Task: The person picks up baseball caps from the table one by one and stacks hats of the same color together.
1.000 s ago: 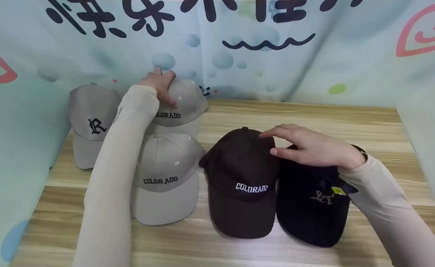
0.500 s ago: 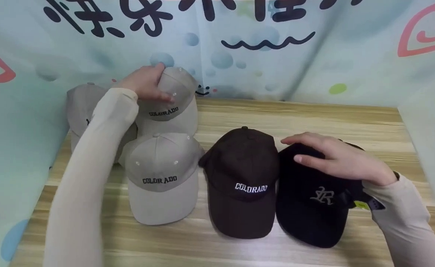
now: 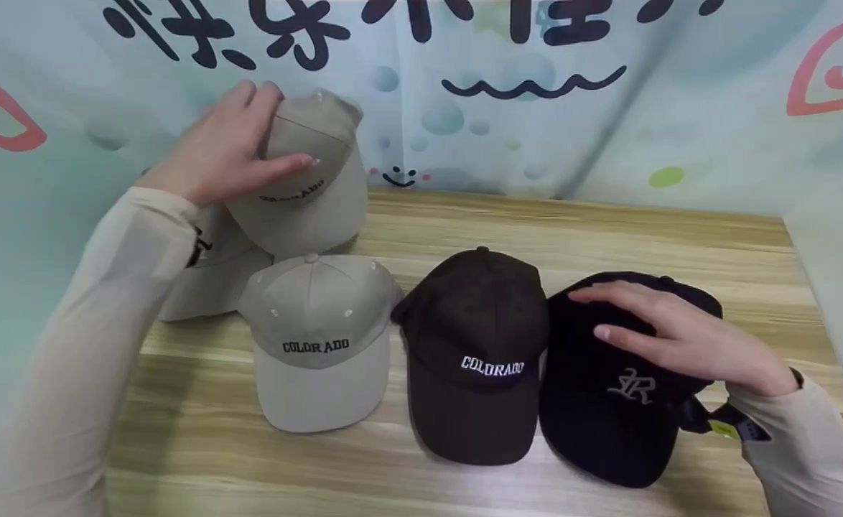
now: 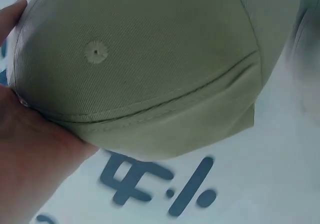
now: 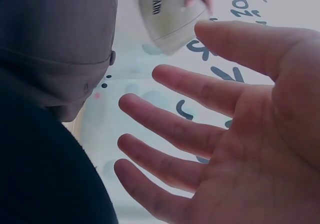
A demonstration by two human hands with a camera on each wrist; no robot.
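My left hand (image 3: 224, 147) grips a beige baseball cap (image 3: 324, 208) by its crown, thumb across the front and fingers over the top. The cap is raised in front of the backdrop, and its COLORADO lettering is partly covered by the thumb. In the left wrist view, the crown (image 4: 150, 49) fills the upper part. My right hand (image 3: 687, 334) is over a black cap (image 3: 601, 424) with a grey monogram. Its fingers are spread with nothing between them, as the right wrist view shows the bare palm (image 5: 250, 149) beside the dark caps.
A grey cap (image 3: 210, 291) with a black letter lies at the back left, partly hidden by the left arm. Another beige COLORADO cap (image 3: 321, 391) and a dark brown COLORADO cap (image 3: 475, 424) stand in the front row on the wooden table (image 3: 364, 474). A printed backdrop (image 3: 493, 143) closes the rear.
My left hand has taken hold of the rear beige cap and moved it up and left. My right hand has shifted right and down, from the brown cap to over the black one.
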